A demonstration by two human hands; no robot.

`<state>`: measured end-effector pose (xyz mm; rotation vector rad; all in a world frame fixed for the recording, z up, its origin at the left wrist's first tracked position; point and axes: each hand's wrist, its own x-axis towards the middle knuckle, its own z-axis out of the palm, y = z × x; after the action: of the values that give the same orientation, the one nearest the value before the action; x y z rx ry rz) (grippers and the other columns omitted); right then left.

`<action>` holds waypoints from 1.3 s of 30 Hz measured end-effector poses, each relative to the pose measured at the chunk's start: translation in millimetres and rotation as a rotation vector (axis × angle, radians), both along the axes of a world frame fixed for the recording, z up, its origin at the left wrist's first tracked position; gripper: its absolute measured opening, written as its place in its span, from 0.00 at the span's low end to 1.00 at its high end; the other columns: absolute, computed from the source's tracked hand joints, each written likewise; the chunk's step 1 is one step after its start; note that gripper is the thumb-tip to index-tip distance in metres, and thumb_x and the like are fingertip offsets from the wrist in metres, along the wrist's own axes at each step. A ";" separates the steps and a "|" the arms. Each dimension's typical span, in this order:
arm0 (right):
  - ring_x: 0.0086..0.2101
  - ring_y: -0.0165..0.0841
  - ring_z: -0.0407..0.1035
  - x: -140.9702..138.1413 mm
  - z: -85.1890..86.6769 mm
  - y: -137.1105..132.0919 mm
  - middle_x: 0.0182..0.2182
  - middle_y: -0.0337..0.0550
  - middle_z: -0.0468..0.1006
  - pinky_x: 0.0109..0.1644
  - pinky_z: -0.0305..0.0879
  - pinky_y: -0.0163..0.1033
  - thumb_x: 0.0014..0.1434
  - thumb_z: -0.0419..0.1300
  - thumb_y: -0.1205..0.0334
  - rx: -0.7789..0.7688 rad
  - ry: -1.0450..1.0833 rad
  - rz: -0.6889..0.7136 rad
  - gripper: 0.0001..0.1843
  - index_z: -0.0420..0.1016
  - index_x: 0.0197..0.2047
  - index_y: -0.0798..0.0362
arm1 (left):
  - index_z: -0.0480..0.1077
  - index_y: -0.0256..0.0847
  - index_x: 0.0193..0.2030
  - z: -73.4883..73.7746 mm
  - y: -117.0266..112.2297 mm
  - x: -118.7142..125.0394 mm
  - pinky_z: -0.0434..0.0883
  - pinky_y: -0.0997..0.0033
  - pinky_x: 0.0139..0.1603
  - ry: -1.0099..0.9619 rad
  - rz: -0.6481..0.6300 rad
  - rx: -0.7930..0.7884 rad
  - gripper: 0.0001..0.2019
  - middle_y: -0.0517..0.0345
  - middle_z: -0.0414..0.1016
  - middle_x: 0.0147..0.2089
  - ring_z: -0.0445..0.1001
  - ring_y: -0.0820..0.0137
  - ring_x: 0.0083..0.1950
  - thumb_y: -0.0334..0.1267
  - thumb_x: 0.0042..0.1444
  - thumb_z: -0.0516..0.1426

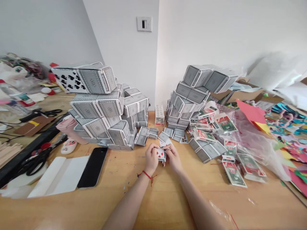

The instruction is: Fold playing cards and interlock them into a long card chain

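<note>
Between my two hands is a small piece made of folded playing cards (161, 154), its red pips facing me. My left hand (151, 158), with a red string bracelet (149, 175) at the wrist, grips its left side. The fingers of my right hand (173, 156) pinch its right upper edge. Just beyond my hands lie loose playing cards (165, 140) and small folded card blocks (142, 136). Tall stacks of grey-backed card blocks stand on the left (98, 105) and on the right (192, 92).
A black phone (93, 167), white folded paper (59, 175) and black scissors (38, 158) lie to the left. Card boxes (233, 174), a card block (207, 149) and plastic wrap (261, 143) crowd the right. A clear case (159, 115) stands by the wall.
</note>
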<state>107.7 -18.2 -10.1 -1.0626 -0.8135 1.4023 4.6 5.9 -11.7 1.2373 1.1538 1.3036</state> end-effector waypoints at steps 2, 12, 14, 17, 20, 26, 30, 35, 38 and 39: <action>0.14 0.30 0.64 2.5 1.5 0.1 0.17 0.33 0.70 0.12 0.59 0.32 0.48 0.52 0.55 -0.017 0.064 0.057 0.11 0.62 0.34 0.51 | 0.62 0.40 0.24 1.8 0.7 -1.3 0.56 0.77 0.20 0.006 -0.004 0.011 0.06 0.64 0.61 0.21 0.57 0.75 0.20 0.33 0.47 0.45; 0.15 0.26 0.61 4.0 -5.3 4.1 0.15 0.34 0.66 0.17 0.59 0.31 0.48 0.57 0.47 -0.004 -0.060 0.124 0.17 0.66 0.24 0.54 | 0.66 0.39 0.24 3.9 6.9 -13.5 0.64 0.74 0.33 0.036 -0.081 0.113 0.09 0.58 0.70 0.29 0.68 0.70 0.33 0.33 0.47 0.47; 0.15 0.26 0.60 4.8 -6.6 4.9 0.15 0.35 0.66 0.18 0.59 0.32 0.49 0.57 0.46 0.029 -0.131 0.100 0.19 0.67 0.23 0.55 | 0.69 0.38 0.28 4.0 8.2 -15.1 0.64 0.74 0.33 0.008 -0.058 0.096 0.11 0.56 0.72 0.32 0.69 0.70 0.34 0.34 0.49 0.46; 0.16 0.27 0.60 5.8 -8.8 6.2 0.16 0.36 0.67 0.20 0.58 0.33 0.50 0.55 0.46 0.069 -0.240 0.037 0.19 0.69 0.24 0.55 | 0.70 0.36 0.35 3.2 9.9 -15.0 0.64 0.74 0.30 0.017 -0.062 0.044 0.14 0.55 0.73 0.32 0.69 0.71 0.31 0.38 0.52 0.46; 0.19 0.28 0.62 6.8 -10.4 7.1 0.18 0.38 0.69 0.23 0.59 0.33 0.51 0.54 0.46 0.126 -0.343 -0.024 0.19 0.70 0.25 0.56 | 0.70 0.34 0.35 1.8 10.2 -11.7 0.65 0.74 0.31 0.095 -0.109 0.031 0.13 0.55 0.74 0.31 0.70 0.71 0.31 0.41 0.51 0.51; 0.26 0.31 0.64 7.3 -8.8 6.4 0.23 0.41 0.72 0.29 0.62 0.34 0.53 0.53 0.49 0.216 -0.387 -0.021 0.18 0.72 0.30 0.56 | 0.71 0.37 0.34 1.1 8.1 -7.0 0.66 0.73 0.36 0.228 -0.122 0.054 0.10 0.55 0.74 0.33 0.71 0.70 0.35 0.41 0.48 0.55; 0.26 0.31 0.65 6.2 -8.6 5.8 0.25 0.41 0.73 0.31 0.62 0.34 0.53 0.54 0.50 0.220 -0.312 -0.007 0.16 0.71 0.31 0.55 | 0.71 0.37 0.35 0.8 9.0 -7.4 0.67 0.74 0.35 0.219 -0.144 0.056 0.10 0.54 0.75 0.33 0.72 0.71 0.35 0.40 0.50 0.54; 0.26 0.30 0.65 5.8 -9.8 5.5 0.24 0.41 0.72 0.31 0.63 0.35 0.53 0.54 0.50 0.226 -0.275 -0.016 0.16 0.70 0.31 0.55 | 0.71 0.37 0.37 -2.5 11.6 -7.2 0.68 0.72 0.38 0.213 -0.164 0.063 0.10 0.52 0.75 0.37 0.72 0.70 0.38 0.39 0.51 0.53; 0.25 0.30 0.66 5.5 -9.8 5.3 0.24 0.41 0.72 0.30 0.63 0.35 0.52 0.54 0.50 0.221 -0.270 -0.020 0.16 0.70 0.31 0.55 | 0.71 0.37 0.38 -3.7 12.2 -7.6 0.68 0.71 0.40 0.212 -0.180 0.073 0.11 0.51 0.75 0.38 0.73 0.69 0.39 0.39 0.52 0.52; 0.25 0.30 0.66 5.3 -9.4 5.1 0.24 0.41 0.72 0.30 0.64 0.35 0.52 0.54 0.50 0.217 -0.266 -0.021 0.16 0.70 0.31 0.55 | 0.71 0.37 0.38 -3.7 12.1 -7.8 0.68 0.71 0.40 0.214 -0.183 0.078 0.11 0.51 0.75 0.39 0.73 0.69 0.40 0.38 0.52 0.52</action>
<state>113.0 -13.1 -19.5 -1.0973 -1.1177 1.1383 -3.2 18.1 -15.4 1.5314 1.1169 1.1087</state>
